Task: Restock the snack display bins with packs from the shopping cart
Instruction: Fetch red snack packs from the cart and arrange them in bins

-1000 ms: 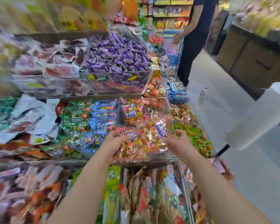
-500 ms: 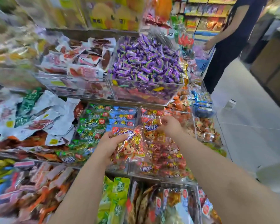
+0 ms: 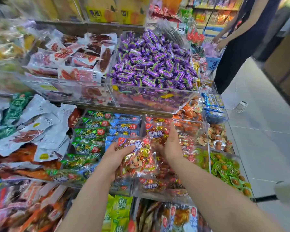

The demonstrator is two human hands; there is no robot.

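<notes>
My left hand (image 3: 116, 157) grips a red clear-wrapped snack pack with a cartoon face (image 3: 137, 160), held just above the front of a clear display bin (image 3: 157, 190). The bin holds several matching red packs (image 3: 155, 129). My right hand (image 3: 172, 145) reaches into that bin to the right of the held pack. Its fingers are straight and point toward the back, touching the packs lying there. No shopping cart is in view.
A bin of green and blue packs (image 3: 97, 131) sits to the left, purple candies (image 3: 154, 62) on the tier above, green-wrapped snacks (image 3: 224, 168) to the right. A person in dark clothes (image 3: 238, 47) stands by a blue basket (image 3: 213, 61) in the aisle.
One second ago both hands held a stack of red packs. My right hand then went to the back of the bin and now lies flat there; my left keeps one pack.
</notes>
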